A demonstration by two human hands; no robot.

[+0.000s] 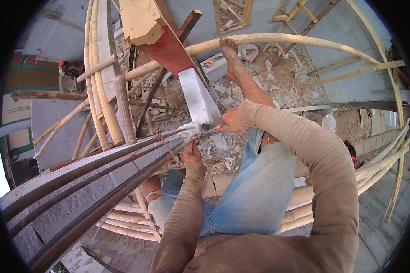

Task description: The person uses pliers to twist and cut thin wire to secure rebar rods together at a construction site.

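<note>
My right hand (233,120) is closed round an orange-handled hand tool (219,128) whose grey metal end points left, at the ends of the reinforcing bars. Whether it is pliers or pincers is too small to tell. My left hand (192,153) is closed with fingertips pinched together beside the bar ends; what they hold is hidden. Several rusty reinforcing bars (100,195) run from the lower left up to my hands, crossed by thin steel stirrups (167,146). Just beyond the bar ends stands a white block (197,98), with rough grey mortar (189,129) at its foot.
A bamboo pole (259,37) crosses ahead, and my bare foot (229,47) reaches it. A red-sided wooden formwork board (168,54) stands behind the block. Broken rubble (259,75) covers the ground below. More bamboo poles (305,196) lie under and behind my legs.
</note>
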